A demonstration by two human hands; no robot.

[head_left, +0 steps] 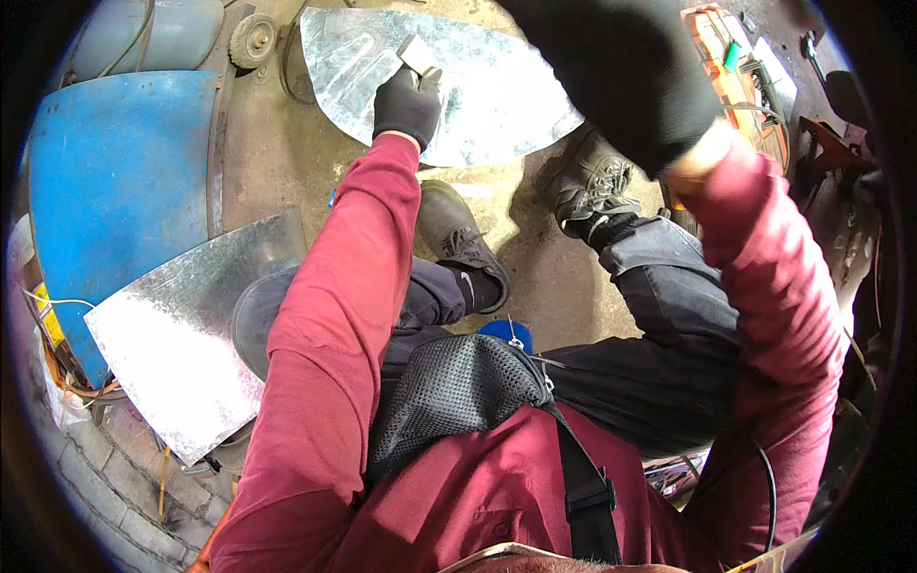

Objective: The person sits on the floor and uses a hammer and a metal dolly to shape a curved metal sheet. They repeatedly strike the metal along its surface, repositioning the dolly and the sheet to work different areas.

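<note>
My left hand, in a black glove, is closed around a small pale rectangular block. It is over the left part of a shiny, curved-edged sheet of metal that lies on the floor in front of my boots. Whether the block touches the sheet I cannot tell. High up and close to the camera, my right hand is raised in a black glove. Its fingers run out of the picture at the top, so anything it holds is hidden.
A blue metal panel is at the left, with a second shiny metal sheet beside my left leg. Behind them are a small wheel and a grey-blue cylinder. An orange case with tools lies at the far right.
</note>
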